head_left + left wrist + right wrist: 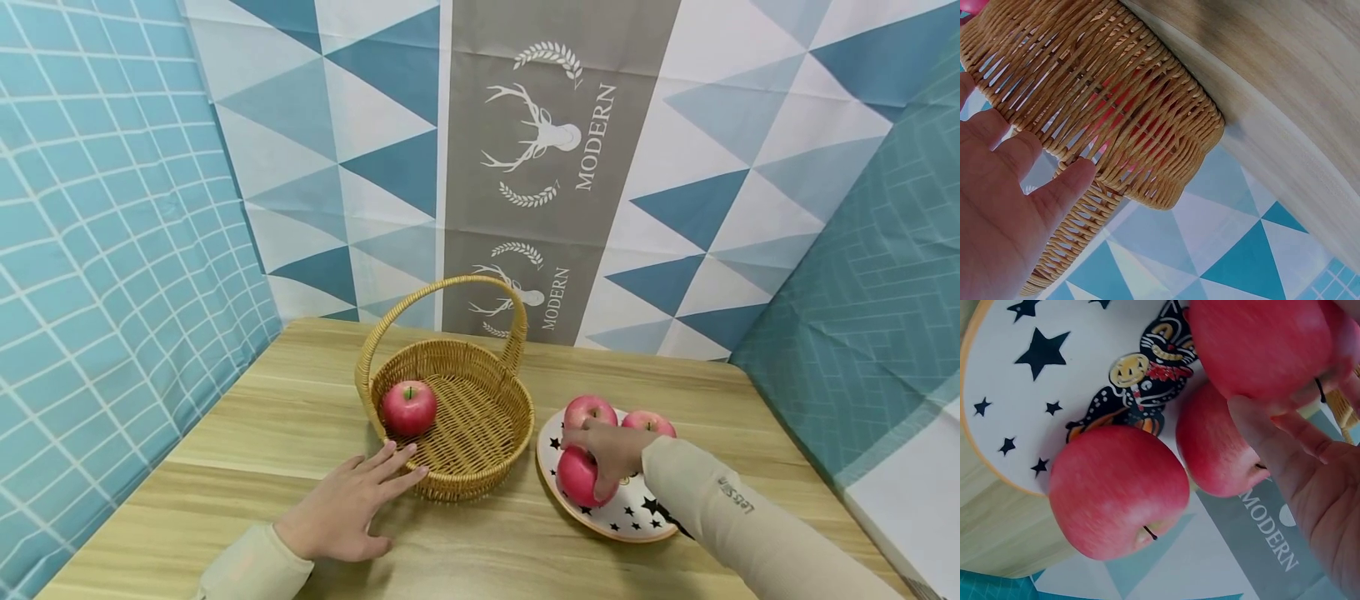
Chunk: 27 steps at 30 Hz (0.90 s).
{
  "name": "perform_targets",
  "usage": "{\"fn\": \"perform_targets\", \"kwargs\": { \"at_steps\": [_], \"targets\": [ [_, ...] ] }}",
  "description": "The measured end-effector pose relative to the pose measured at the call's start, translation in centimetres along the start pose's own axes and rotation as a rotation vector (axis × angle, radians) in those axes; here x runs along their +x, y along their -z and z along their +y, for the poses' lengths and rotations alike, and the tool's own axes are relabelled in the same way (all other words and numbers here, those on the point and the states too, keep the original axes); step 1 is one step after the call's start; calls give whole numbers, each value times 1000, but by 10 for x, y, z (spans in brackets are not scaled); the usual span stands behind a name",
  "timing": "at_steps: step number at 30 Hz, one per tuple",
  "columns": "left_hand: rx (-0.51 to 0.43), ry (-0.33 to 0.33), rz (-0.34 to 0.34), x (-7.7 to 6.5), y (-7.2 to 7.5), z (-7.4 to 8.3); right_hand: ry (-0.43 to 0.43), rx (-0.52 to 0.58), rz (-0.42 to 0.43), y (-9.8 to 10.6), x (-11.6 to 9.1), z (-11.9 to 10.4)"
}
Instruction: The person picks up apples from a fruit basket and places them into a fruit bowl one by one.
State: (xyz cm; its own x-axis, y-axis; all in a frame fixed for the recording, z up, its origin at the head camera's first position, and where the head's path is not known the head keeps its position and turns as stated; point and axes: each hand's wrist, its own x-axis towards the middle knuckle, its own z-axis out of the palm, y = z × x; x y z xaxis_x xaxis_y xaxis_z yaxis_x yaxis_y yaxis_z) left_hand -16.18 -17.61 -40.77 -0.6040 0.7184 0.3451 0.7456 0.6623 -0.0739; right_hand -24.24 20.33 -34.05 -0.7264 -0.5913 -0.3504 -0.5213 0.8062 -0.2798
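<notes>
My right hand (618,454) grips the nearest red apple (577,475) on a white plate (550,479) with black stars. In the right wrist view the thumb (1257,428) lies against this apple's side, the other fingers partly hidden beyond it. Two more apples, one at the back left (588,408) and one at the back right (648,422), sit on the plate. My left hand (360,510) has its fingers spread, fingertips right at the near left rim of a wicker basket (468,485). Inside the basket, at its left, rests one red apple (409,408).
The basket's tall arched handle (457,280) rises over it. Everything stands on a wood-grain table (300,417). Patterned cloth (390,100) hangs behind, a blue tiled sheet (97,208) at the left, and a teal sheet (862,300) at the right.
</notes>
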Motion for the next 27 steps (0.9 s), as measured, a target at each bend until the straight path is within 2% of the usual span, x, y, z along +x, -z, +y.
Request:
{"fn": "perform_targets", "kwargs": {
  "at_steps": [9,16,24,27],
  "targets": [
    [7,-10,4,1,0,0,17,22,37,18,3,-6],
    [0,-9,-8,0,-1,-2,-39,37,54,33,1,-14],
    [-3,-10,-7,-1,-1,-2,5,-41,87,44,0,-14],
    [-9,-11,-3,-1,-1,-2,7,-39,84,48,0,-15]
  ]
}}
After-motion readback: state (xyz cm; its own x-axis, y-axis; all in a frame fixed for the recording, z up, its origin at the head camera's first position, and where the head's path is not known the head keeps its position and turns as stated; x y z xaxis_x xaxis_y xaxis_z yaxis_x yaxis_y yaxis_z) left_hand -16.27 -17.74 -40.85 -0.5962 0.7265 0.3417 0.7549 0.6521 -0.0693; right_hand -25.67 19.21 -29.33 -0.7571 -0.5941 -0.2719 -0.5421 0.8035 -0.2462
